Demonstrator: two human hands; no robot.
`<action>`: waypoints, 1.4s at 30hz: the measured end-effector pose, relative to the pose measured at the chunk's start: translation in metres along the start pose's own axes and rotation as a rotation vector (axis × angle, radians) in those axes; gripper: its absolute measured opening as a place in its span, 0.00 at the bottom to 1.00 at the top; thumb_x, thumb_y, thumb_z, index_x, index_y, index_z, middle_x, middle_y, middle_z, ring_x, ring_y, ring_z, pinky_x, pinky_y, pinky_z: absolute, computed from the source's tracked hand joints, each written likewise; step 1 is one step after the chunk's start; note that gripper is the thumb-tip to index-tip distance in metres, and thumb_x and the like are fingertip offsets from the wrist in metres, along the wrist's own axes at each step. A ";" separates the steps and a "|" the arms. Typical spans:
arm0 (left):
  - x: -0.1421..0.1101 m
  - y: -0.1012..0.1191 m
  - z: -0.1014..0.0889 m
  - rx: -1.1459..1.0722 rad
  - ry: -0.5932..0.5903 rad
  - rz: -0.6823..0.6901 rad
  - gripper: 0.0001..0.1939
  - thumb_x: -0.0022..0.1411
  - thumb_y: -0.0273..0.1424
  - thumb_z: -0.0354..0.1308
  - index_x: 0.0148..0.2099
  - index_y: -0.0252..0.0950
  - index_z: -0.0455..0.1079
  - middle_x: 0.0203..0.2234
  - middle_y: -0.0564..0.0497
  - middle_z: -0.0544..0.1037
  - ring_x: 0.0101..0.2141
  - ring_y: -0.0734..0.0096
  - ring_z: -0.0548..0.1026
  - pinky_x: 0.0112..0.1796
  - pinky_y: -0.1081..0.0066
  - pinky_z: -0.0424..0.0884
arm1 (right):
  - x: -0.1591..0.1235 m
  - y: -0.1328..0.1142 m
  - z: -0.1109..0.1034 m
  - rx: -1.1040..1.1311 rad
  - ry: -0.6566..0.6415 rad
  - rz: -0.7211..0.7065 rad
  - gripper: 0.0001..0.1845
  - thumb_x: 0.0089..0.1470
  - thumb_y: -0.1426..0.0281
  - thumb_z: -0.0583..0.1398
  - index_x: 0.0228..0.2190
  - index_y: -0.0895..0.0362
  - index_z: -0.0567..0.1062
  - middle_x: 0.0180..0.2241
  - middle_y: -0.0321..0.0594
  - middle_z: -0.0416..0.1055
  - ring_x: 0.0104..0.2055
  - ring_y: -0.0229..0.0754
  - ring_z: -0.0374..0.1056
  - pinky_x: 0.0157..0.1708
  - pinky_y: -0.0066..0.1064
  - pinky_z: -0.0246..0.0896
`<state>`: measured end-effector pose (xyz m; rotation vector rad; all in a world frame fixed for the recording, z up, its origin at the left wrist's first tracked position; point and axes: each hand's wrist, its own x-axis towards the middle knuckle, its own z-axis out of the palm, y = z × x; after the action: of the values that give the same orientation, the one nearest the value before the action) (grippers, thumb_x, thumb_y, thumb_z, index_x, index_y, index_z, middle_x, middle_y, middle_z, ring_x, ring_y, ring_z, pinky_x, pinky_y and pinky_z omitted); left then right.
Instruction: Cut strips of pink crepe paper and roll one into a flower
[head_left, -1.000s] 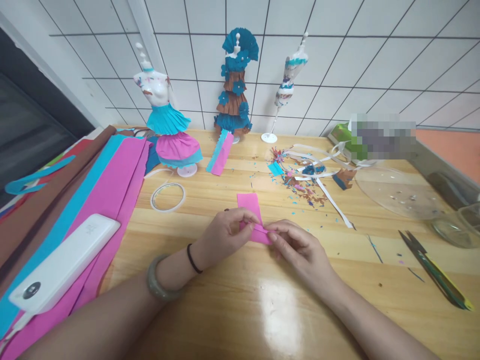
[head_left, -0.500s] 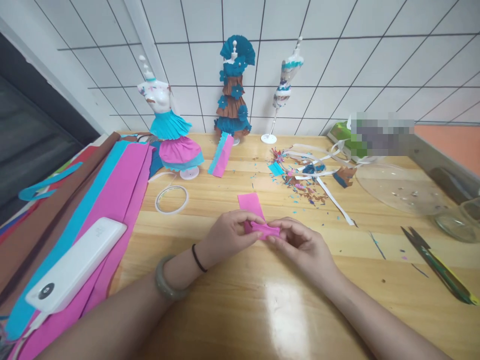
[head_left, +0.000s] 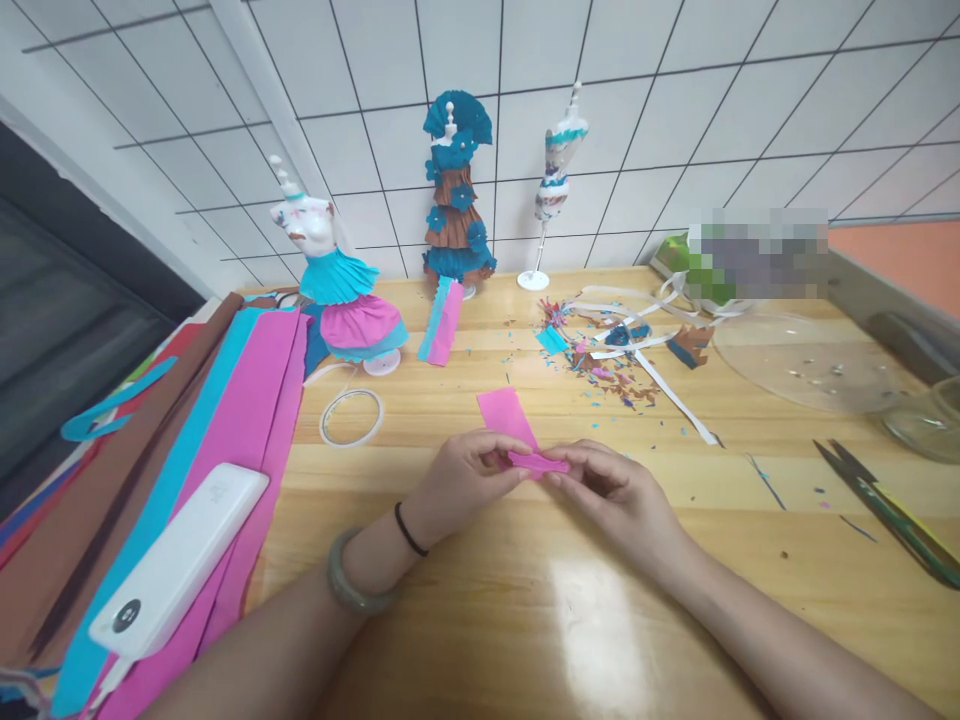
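A strip of pink crepe paper is pinched between both hands at the middle of the wooden table. Its near end is folded into narrow pleats, while the flat far end points away from me. My left hand grips the left side of the folds with thumb and fingers. On the right side, my right hand holds the other end of the folds in a pinch. The fingertips partly cover the pleats. Beyond the hands lies a pink and blue paper strip.
Three small dress forms stand along the tiled wall: one in a blue-and-pink skirt, one in a teal-and-brown dress, one bare. Paper sheets and a white power bank lie left, with a tape roll. Scraps and scissors lie right.
The near end of the pink paper has been gathered into tighter folds, and both hands keep their pinch on it. The whole view has shifted slightly.
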<state>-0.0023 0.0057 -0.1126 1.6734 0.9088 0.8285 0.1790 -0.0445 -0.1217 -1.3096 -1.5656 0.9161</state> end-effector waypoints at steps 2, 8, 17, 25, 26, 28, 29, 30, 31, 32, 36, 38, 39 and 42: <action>0.000 0.002 -0.001 0.011 0.007 0.005 0.08 0.51 0.25 0.61 0.37 0.33 0.73 0.31 0.49 0.78 0.31 0.73 0.74 0.34 0.73 0.72 | 0.000 0.000 0.000 0.003 -0.011 -0.005 0.10 0.52 0.67 0.59 0.37 0.55 0.75 0.31 0.41 0.70 0.32 0.39 0.66 0.32 0.31 0.64; 0.001 0.003 -0.002 -0.047 0.011 0.012 0.06 0.51 0.27 0.62 0.34 0.33 0.74 0.31 0.48 0.78 0.32 0.73 0.74 0.35 0.73 0.71 | 0.001 -0.003 -0.003 0.012 -0.047 0.003 0.11 0.52 0.67 0.59 0.38 0.53 0.76 0.33 0.41 0.72 0.36 0.41 0.69 0.35 0.32 0.65; 0.002 0.003 -0.004 0.147 -0.016 0.178 0.07 0.52 0.30 0.62 0.35 0.34 0.73 0.31 0.49 0.77 0.34 0.71 0.73 0.38 0.71 0.69 | 0.002 -0.002 -0.003 0.012 -0.060 -0.044 0.09 0.53 0.69 0.58 0.36 0.53 0.76 0.33 0.41 0.72 0.35 0.40 0.68 0.34 0.31 0.63; 0.000 0.001 -0.001 0.261 -0.033 0.215 0.02 0.54 0.26 0.60 0.32 0.35 0.74 0.27 0.52 0.76 0.30 0.74 0.72 0.35 0.73 0.66 | 0.000 -0.005 -0.002 -0.075 -0.080 -0.066 0.08 0.53 0.68 0.58 0.37 0.56 0.73 0.29 0.39 0.68 0.28 0.37 0.64 0.28 0.29 0.60; 0.000 0.001 -0.001 0.260 -0.032 0.216 0.02 0.53 0.26 0.60 0.32 0.35 0.73 0.27 0.52 0.76 0.30 0.74 0.72 0.35 0.74 0.66 | 0.000 -0.005 -0.002 -0.082 -0.082 -0.067 0.09 0.53 0.68 0.58 0.37 0.55 0.73 0.29 0.39 0.67 0.28 0.37 0.63 0.27 0.29 0.60; 0.000 0.000 -0.001 0.259 -0.045 0.216 0.02 0.53 0.26 0.60 0.32 0.35 0.73 0.27 0.52 0.76 0.30 0.75 0.71 0.34 0.74 0.66 | 0.001 -0.005 -0.002 -0.090 -0.081 -0.081 0.09 0.53 0.68 0.59 0.37 0.55 0.73 0.30 0.39 0.67 0.29 0.37 0.63 0.28 0.29 0.60; 0.000 0.001 -0.001 0.260 -0.053 0.212 0.03 0.53 0.26 0.60 0.32 0.35 0.73 0.27 0.52 0.76 0.30 0.74 0.71 0.34 0.74 0.66 | 0.001 -0.006 -0.002 -0.086 -0.079 -0.092 0.08 0.53 0.69 0.58 0.37 0.55 0.73 0.31 0.40 0.67 0.30 0.37 0.64 0.30 0.30 0.61; 0.000 0.001 -0.001 0.263 -0.057 0.207 0.03 0.53 0.26 0.60 0.32 0.35 0.73 0.27 0.52 0.76 0.30 0.74 0.71 0.34 0.74 0.66 | 0.001 -0.006 -0.002 -0.077 -0.081 -0.102 0.08 0.53 0.69 0.58 0.36 0.55 0.73 0.33 0.41 0.68 0.32 0.38 0.65 0.32 0.30 0.61; 0.000 0.001 -0.001 0.267 -0.059 0.200 0.02 0.53 0.25 0.60 0.32 0.35 0.73 0.27 0.52 0.76 0.29 0.74 0.71 0.34 0.74 0.66 | 0.002 -0.007 -0.002 -0.063 -0.085 -0.108 0.07 0.53 0.69 0.58 0.36 0.55 0.74 0.34 0.42 0.68 0.34 0.39 0.65 0.33 0.31 0.62; -0.001 0.002 -0.001 0.269 -0.057 0.194 0.02 0.53 0.25 0.60 0.32 0.35 0.73 0.27 0.52 0.76 0.29 0.74 0.71 0.34 0.74 0.66 | 0.002 -0.007 -0.002 -0.046 -0.091 -0.110 0.06 0.53 0.70 0.58 0.35 0.54 0.74 0.35 0.42 0.68 0.36 0.39 0.66 0.35 0.32 0.62; -0.001 0.004 -0.002 0.226 -0.069 0.168 0.04 0.54 0.24 0.58 0.33 0.34 0.73 0.28 0.51 0.76 0.30 0.74 0.72 0.34 0.75 0.67 | 0.003 -0.007 -0.003 0.012 -0.087 -0.062 0.06 0.53 0.69 0.58 0.33 0.54 0.75 0.34 0.41 0.70 0.36 0.40 0.67 0.35 0.32 0.63; 0.000 0.005 -0.003 0.195 -0.064 0.135 0.04 0.54 0.24 0.57 0.34 0.33 0.73 0.28 0.51 0.77 0.30 0.75 0.73 0.34 0.76 0.67 | 0.002 -0.006 -0.002 0.034 -0.068 -0.020 0.06 0.53 0.68 0.58 0.33 0.54 0.75 0.33 0.41 0.71 0.35 0.40 0.67 0.34 0.32 0.63; 0.000 0.005 -0.003 0.182 -0.058 0.118 0.04 0.54 0.24 0.57 0.33 0.33 0.73 0.28 0.51 0.77 0.30 0.75 0.73 0.33 0.76 0.67 | 0.002 -0.006 -0.002 0.046 -0.061 -0.001 0.06 0.53 0.68 0.59 0.33 0.55 0.75 0.33 0.41 0.71 0.35 0.40 0.67 0.34 0.32 0.63; 0.000 0.006 -0.003 0.168 -0.052 0.097 0.04 0.54 0.26 0.58 0.33 0.32 0.73 0.27 0.50 0.77 0.29 0.75 0.73 0.32 0.76 0.67 | 0.000 -0.007 -0.001 0.060 -0.050 0.031 0.07 0.51 0.67 0.60 0.33 0.55 0.75 0.33 0.42 0.72 0.34 0.41 0.68 0.34 0.32 0.64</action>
<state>-0.0042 0.0061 -0.1062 1.8890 0.8871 0.7878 0.1776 -0.0456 -0.1151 -1.2806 -1.5481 1.0148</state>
